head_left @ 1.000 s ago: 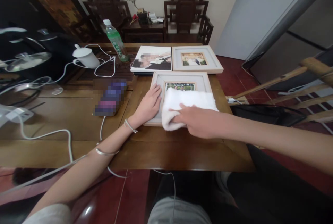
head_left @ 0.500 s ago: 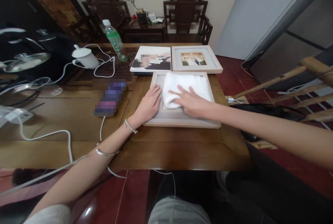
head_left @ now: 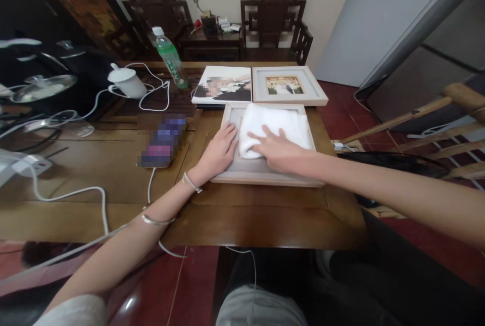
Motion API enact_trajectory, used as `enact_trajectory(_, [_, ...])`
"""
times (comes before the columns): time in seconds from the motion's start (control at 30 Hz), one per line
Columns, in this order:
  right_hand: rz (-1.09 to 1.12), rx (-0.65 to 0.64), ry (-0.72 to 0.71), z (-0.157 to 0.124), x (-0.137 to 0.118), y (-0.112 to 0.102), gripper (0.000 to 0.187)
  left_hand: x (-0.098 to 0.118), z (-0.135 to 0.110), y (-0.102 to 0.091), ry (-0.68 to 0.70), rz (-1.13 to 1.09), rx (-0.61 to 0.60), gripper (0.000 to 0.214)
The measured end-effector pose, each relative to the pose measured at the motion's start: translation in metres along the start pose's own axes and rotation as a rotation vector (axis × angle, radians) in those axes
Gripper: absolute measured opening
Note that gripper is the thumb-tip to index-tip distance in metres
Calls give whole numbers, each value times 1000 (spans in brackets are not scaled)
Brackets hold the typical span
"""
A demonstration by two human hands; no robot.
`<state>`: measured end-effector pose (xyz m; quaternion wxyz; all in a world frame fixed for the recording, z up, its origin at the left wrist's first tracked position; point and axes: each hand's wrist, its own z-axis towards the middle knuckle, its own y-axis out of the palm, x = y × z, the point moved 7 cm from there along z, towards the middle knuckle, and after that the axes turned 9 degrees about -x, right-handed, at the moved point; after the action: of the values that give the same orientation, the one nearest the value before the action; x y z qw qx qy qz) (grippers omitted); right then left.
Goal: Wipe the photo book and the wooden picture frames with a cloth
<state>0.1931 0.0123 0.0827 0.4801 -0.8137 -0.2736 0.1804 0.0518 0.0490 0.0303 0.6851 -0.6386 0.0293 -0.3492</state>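
A light wooden picture frame [head_left: 265, 167] lies flat on the brown wooden table [head_left: 261, 220]. Over its inner picture is a folded white cloth [head_left: 261, 120], which hides most of that picture. My right hand [head_left: 278, 150] rests flat on the cloth with its fingers spread. On the frame's left side lies my left hand [head_left: 220, 150], fingers stretched out along the edge. Just behind stand two more pictures side by side: a photo panel [head_left: 223, 83] of people in dark and white clothes, and a second light frame [head_left: 316, 91] around a small photo.
Left of the frames lie a phone [head_left: 162, 141] on a white cable, a lidded white cup [head_left: 128, 82] and a green-labelled bottle [head_left: 170, 59]. A glass-lidded pot [head_left: 45, 88] and a power strip [head_left: 28, 164] are farther left. A wooden ladder-like rack [head_left: 462, 124] stands at right.
The cloth has slid slightly toward the far right inside the frame under my right hand. My left hand stays on the frame's edge. The whole view has shifted a little.
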Motion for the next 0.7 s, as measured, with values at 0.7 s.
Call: enact_trajectory(0.7, [-30,59,-120,-4,-21,3,72,0,-1,-6,12,-153,81,61])
